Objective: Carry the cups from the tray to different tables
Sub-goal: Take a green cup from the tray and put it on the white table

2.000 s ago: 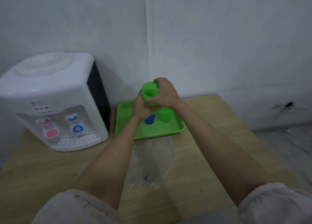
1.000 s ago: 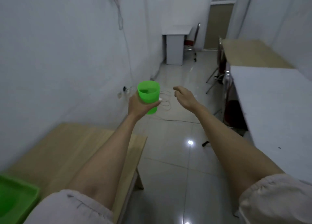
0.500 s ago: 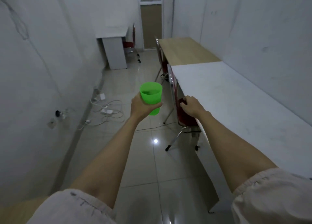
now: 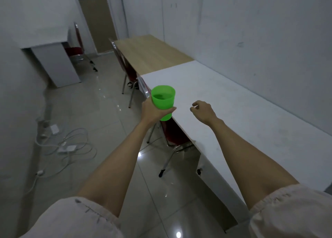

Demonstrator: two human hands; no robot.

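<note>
A bright green plastic cup (image 4: 163,99) stands upright in my left hand (image 4: 152,112), which grips its lower half from the left, just off the left edge of a long white table (image 4: 233,115). My right hand (image 4: 203,111) hovers over that table's near part, empty, fingers loosely curled and apart. A wooden table (image 4: 152,54) adjoins the white one at its far end. The tray is out of view.
Two red chairs (image 4: 172,133) are tucked along the tables' left side. A small white desk (image 4: 52,58) with another red chair stands at the far left by a door. Cables and a power strip (image 4: 62,144) lie on the tiled floor by the left wall.
I have turned away from the tray and water dispenser, the cup leaving with my left hand. The white table has come closer, and my right hand has moved out over it.
</note>
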